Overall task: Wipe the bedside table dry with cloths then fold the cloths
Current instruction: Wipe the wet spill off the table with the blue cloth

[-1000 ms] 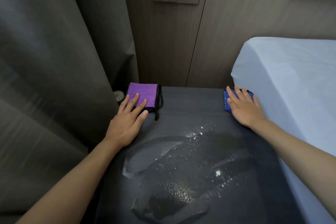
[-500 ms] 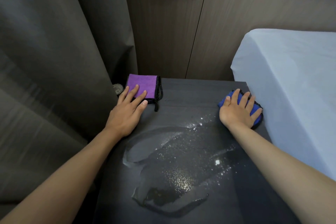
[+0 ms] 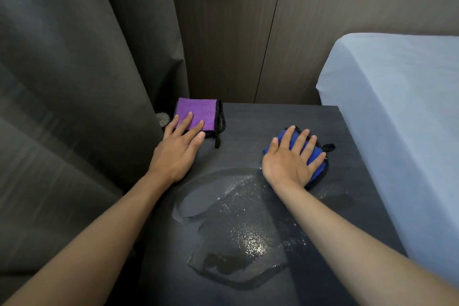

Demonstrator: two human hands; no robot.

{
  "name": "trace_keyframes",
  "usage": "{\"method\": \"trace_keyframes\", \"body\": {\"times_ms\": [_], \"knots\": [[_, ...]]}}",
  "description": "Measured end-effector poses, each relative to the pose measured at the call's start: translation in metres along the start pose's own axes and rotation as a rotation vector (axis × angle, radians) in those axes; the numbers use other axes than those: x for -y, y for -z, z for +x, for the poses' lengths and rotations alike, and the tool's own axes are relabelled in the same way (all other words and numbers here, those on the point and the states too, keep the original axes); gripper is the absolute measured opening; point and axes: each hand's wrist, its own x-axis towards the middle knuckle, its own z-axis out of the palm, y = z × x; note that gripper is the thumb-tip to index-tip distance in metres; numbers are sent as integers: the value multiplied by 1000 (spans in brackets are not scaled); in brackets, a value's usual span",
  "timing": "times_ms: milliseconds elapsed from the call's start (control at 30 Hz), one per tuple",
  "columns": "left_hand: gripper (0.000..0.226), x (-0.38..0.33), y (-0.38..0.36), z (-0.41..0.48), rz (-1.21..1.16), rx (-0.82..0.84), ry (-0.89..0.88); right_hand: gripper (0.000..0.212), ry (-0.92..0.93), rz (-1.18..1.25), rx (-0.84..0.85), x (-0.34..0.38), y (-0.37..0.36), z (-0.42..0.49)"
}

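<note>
**Both palms flat on cloths, puddle on the desk**

The dark desk [image 3: 260, 119] carries a wide puddle [image 3: 238, 226] across its middle and near part, glinting with light. The left hand [image 3: 177, 149] lies flat, fingers spread, with its fingertips on the folded purple cloth [image 3: 198, 113] at the far left corner; nothing is pinched in that grip. The right hand [image 3: 290, 159] presses down, fingers splayed, on the bunched blue cloth [image 3: 316, 159] at the puddle's far right edge, its grip likewise flat rather than closed. A small round disc [image 3: 162, 119] sits just left of the purple cloth, against the grey curtain [image 3: 74, 82]. A bed [image 3: 397, 107] in a pale sheet stands along the desk's right side.
</note>
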Motion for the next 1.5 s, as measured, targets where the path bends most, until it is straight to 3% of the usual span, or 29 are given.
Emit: {"method": "trace_keyframes", "body": {"times_ms": [133,267,433,733,900,967,1100,1267,1367,1500], "knots": [[61,1,0,0,4,0,-10,62,16,23,-15,21,-6,-15],[75,2,-1,1,-5,-10,-3,62,80,48,-26,44,-12,-35],[77,-1,0,0,-6,-2,12,63,163,91,-47,78,-23,-60],[50,4,0,9,121,111,4,65,306,86,48,111,-25,-94],[50,-9,17,7,-102,173,91,71,402,41,111,122,-25,-108],[52,-17,24,4,-167,177,152,72,480,0,120,123,-24,-112],[56,-6,23,7,65,242,16,68,638,-25,113,120,-24,-117],[52,1,18,8,15,255,17,60,986,-13,26,92,-27,-104],[50,2,15,7,-18,255,23,62,1226,-61,58,70,-22,-89],[50,4,11,6,67,236,6,56,1399,-102,123,45,-10,-69]]}}
